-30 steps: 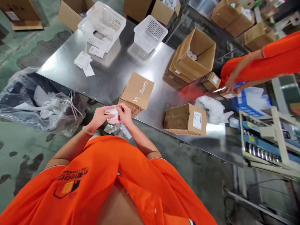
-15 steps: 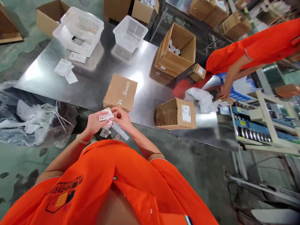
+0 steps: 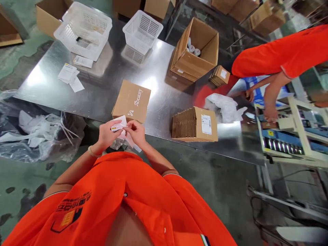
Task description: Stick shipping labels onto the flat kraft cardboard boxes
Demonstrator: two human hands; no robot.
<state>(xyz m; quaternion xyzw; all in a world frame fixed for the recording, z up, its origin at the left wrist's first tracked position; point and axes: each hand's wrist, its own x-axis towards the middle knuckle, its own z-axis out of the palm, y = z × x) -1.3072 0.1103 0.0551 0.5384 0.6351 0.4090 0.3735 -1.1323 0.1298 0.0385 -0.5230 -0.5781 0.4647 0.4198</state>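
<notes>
Green-painted concrete floor (image 3: 20, 58) runs under a steel table (image 3: 99, 92) in this head view, with cartons and a pale equipment frame (image 3: 289, 130) around it. Two white plastic baskets (image 3: 83, 30) (image 3: 142, 32) and loose papers (image 3: 68, 73) sit at the table's far side. Nearer lie a stack of flat cardboard mailers (image 3: 132, 100) printed "beauty" and a second labelled stack (image 3: 194, 124). Beyond them stand an open carton (image 3: 194, 51) holding small white-capped items and a heap of white plastic wrap (image 3: 224, 107).

At the near edge, just beside the first stack, the person's left hand (image 3: 107, 134) and right hand (image 3: 135, 132) hold a small printed slip (image 3: 118, 128) above the table edge. Fingers of both hands are closed on it, pinching it (the exact grip is partly hidden). A clear bag of waste (image 3: 33, 136) sits to the left. To the right, a co-worker's hands (image 3: 248, 95) (image 3: 270, 114) work apart from them.
</notes>
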